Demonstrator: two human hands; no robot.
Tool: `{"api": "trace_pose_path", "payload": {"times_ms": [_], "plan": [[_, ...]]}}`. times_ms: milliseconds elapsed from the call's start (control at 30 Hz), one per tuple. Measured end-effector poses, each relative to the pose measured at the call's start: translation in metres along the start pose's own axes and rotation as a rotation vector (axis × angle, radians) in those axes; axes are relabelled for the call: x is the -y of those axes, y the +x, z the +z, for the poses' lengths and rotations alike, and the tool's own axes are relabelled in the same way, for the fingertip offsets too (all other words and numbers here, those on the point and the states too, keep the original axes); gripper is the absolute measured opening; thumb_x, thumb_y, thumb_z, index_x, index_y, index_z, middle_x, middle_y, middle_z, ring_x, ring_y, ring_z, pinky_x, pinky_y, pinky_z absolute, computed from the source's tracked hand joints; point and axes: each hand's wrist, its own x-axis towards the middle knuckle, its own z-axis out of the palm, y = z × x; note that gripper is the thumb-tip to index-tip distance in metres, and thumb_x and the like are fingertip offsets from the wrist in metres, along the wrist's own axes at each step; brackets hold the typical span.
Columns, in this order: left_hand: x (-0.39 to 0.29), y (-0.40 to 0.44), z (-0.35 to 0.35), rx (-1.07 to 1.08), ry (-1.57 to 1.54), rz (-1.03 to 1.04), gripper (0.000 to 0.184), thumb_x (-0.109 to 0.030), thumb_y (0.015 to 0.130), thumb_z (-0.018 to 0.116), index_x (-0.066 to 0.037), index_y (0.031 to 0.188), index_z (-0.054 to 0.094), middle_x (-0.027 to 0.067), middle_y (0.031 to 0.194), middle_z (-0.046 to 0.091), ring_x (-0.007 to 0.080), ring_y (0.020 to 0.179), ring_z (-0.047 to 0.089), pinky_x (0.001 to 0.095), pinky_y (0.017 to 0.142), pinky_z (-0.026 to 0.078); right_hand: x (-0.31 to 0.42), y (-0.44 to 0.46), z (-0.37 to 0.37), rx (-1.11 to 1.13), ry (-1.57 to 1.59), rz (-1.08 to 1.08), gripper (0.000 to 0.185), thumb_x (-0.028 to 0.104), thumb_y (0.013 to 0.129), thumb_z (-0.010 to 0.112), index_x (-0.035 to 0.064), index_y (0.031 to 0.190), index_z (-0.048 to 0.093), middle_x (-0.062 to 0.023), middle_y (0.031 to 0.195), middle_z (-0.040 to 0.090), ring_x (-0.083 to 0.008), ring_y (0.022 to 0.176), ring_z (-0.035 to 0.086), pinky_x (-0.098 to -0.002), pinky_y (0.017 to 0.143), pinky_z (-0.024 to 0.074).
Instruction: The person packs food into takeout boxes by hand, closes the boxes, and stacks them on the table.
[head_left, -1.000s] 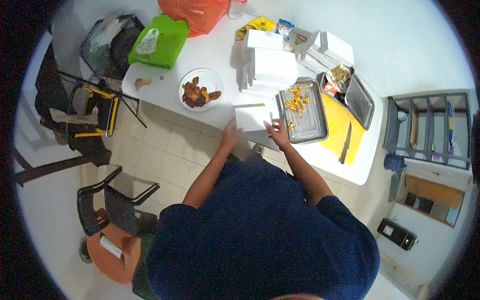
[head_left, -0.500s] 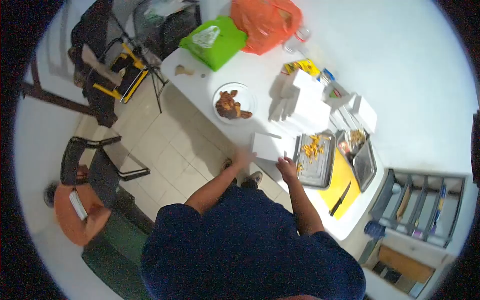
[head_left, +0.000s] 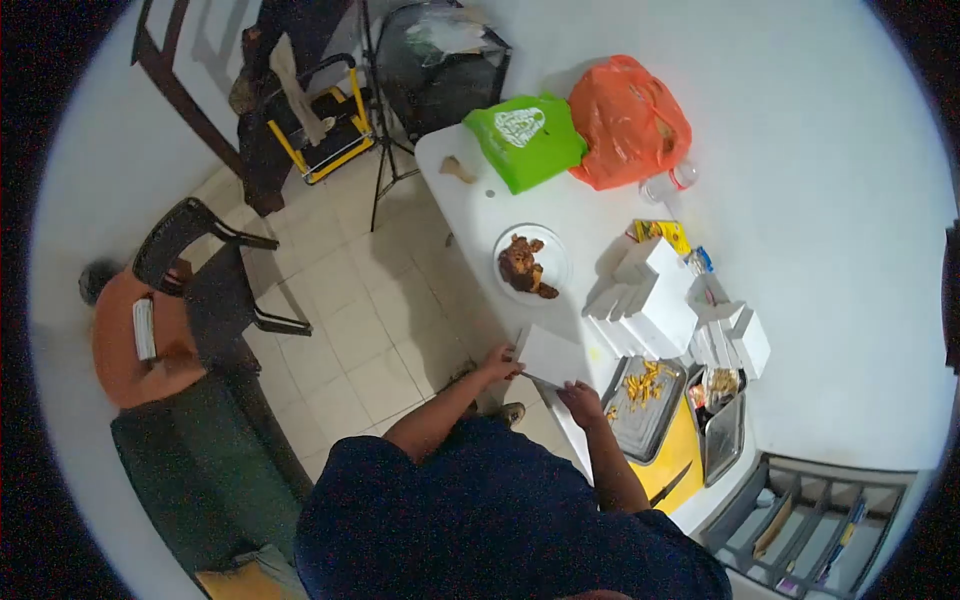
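A white takeout box (head_left: 552, 356), its lid seemingly down, sits at the table's near edge, slightly tilted. My left hand (head_left: 501, 364) has its fingers closed on the box's left corner. At the near right corner, my right hand (head_left: 581, 402) pinches the box's edge. Just right of that hand is a metal tray (head_left: 648, 435) with fries (head_left: 640, 385) in it. Beyond the box, roasted chicken (head_left: 522, 265) rests on a white plate (head_left: 562, 262). Stacked white boxes (head_left: 655, 305) stand to the back right.
A knife (head_left: 671, 484) lies on a yellow cutting board (head_left: 680, 462). Beside it is another metal tray (head_left: 722, 445) with food. Green (head_left: 528, 140) and orange bags (head_left: 630, 125) occupy the far end, near a clear plastic container (head_left: 668, 183). A black chair (head_left: 205, 250) stands left.
My view has shifted, so the table appears lower and farther right. My left hand, blurred by motion before, is now steady on the box's left corner. The right hand stays on the box.
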Motion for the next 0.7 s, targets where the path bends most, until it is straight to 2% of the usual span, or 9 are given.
{"api": "trace_pose_path", "payload": {"times_ms": [33, 67, 233, 300, 367, 433, 533, 633, 700], "plan": [[0.007, 0.000, -0.004, -0.015, -0.046, 0.035, 0.074, -0.014, 0.080, 0.075, -0.006, 0.140, 0.032, 0.0126, 0.095, 0.063, 0.0182, 0.076, 0.062, 0.0294, 0.063, 0.053, 0.025, -0.010, 0.026, -0.116, 0.342, 0.131, 0.037, 0.007, 0.092, 0.058, -0.0035, 0.122, 0.038, -0.0170, 0.108, 0.057, -0.0337, 0.103, 0.059, -0.0426, 0.094, 0.0500], [0.018, 0.002, -0.009, -0.033, -0.091, 0.071, 0.074, -0.013, 0.080, 0.074, -0.007, 0.140, 0.032, 0.0135, 0.098, 0.062, 0.0190, 0.078, 0.063, 0.0294, 0.063, 0.053, 0.042, -0.014, 0.042, -0.140, 0.424, 0.190, 0.039, 0.005, 0.091, 0.059, -0.0031, 0.122, 0.036, -0.0183, 0.112, 0.056, -0.0345, 0.104, 0.059, -0.0443, 0.094, 0.0500], [0.018, -0.039, -0.050, -0.008, -0.304, 0.109, 0.068, -0.009, 0.081, 0.071, -0.009, 0.138, 0.033, 0.0151, 0.106, 0.059, 0.0206, 0.087, 0.062, 0.0308, 0.065, 0.054, 0.070, -0.012, 0.090, -0.025, 0.299, 0.196, 0.034, 0.004, 0.090, 0.059, -0.0012, 0.119, 0.042, -0.0174, 0.113, 0.058, -0.0319, 0.102, 0.060, -0.0412, 0.091, 0.0513], [0.001, -0.071, -0.064, -0.014, -0.430, 0.090, 0.066, -0.009, 0.082, 0.071, -0.010, 0.136, 0.034, 0.0138, 0.107, 0.058, 0.0208, 0.090, 0.062, 0.0327, 0.068, 0.054, 0.057, 0.006, 0.093, 0.144, 0.039, -0.066, 0.024, 0.011, 0.091, 0.061, -0.0009, 0.110, 0.051, -0.0126, 0.099, 0.063, -0.0251, 0.092, 0.063, -0.0338, 0.080, 0.0525], [-0.012, -0.108, -0.074, -0.058, -0.541, 0.115, 0.065, -0.007, 0.082, 0.070, -0.009, 0.136, 0.034, 0.0137, 0.110, 0.058, 0.0227, 0.091, 0.062, 0.0346, 0.071, 0.055, 0.061, 0.012, 0.113, 0.213, -0.053, -0.061, 0.019, 0.014, 0.091, 0.063, -0.0005, 0.102, 0.058, -0.0091, 0.090, 0.065, -0.0199, 0.086, 0.063, -0.0289, 0.074, 0.0527], [-0.001, -0.115, -0.084, -0.095, -0.577, 0.131, 0.066, -0.007, 0.082, 0.070, -0.008, 0.136, 0.033, 0.0137, 0.114, 0.056, 0.0251, 0.094, 0.062, 0.0368, 0.076, 0.055, 0.105, 0.001, 0.161, 0.142, 0.014, 0.194, 0.017, 0.016, 0.091, 0.064, 0.0000, 0.096, 0.060, -0.0066, 0.085, 0.065, -0.0161, 0.084, 0.062, -0.0265, 0.072, 0.0520], [0.030, -0.107, -0.097, -0.137, -0.598, 0.141, 0.070, -0.008, 0.081, 0.072, -0.007, 0.138, 0.030, 0.0136, 0.122, 0.052, 0.0286, 0.103, 0.059, 0.0402, 0.082, 0.054, 0.106, 0.015, 0.179, 0.165, -0.001, 0.273, 0.024, 0.016, 0.090, 0.066, -0.0035, 0.100, 0.059, -0.0066, 0.088, 0.063, -0.0137, 0.084, 0.060, -0.0251, 0.071, 0.0514], [0.032, -0.117, -0.099, -0.156, -0.732, 0.146, 0.075, -0.010, 0.081, 0.073, -0.007, 0.140, 0.026, 0.0127, 0.127, 0.049, 0.0294, 0.110, 0.055, 0.0427, 0.086, 0.052, 0.120, 0.012, 0.208, 0.207, -0.022, 0.257, 0.017, 0.010, 0.091, 0.062, 0.0017, 0.102, 0.053, -0.0086, 0.097, 0.061, -0.0195, 0.089, 0.060, -0.0324, 0.084, 0.0514], [0.026, -0.124, -0.106, -0.175, -0.764, 0.131, 0.079, -0.011, 0.080, 0.074, -0.007, 0.141, 0.024, 0.0120, 0.130, 0.047, 0.0294, 0.114, 0.052, 0.0440, 0.087, 0.051, 0.114, 0.023, 0.221, 0.204, 0.009, 0.312, 0.016, 0.011, 0.090, 0.063, 0.0034, 0.101, 0.053, -0.0077, 0.097, 0.061, -0.0191, 0.089, 0.059, -0.0335, 0.084, 0.0507]]}}
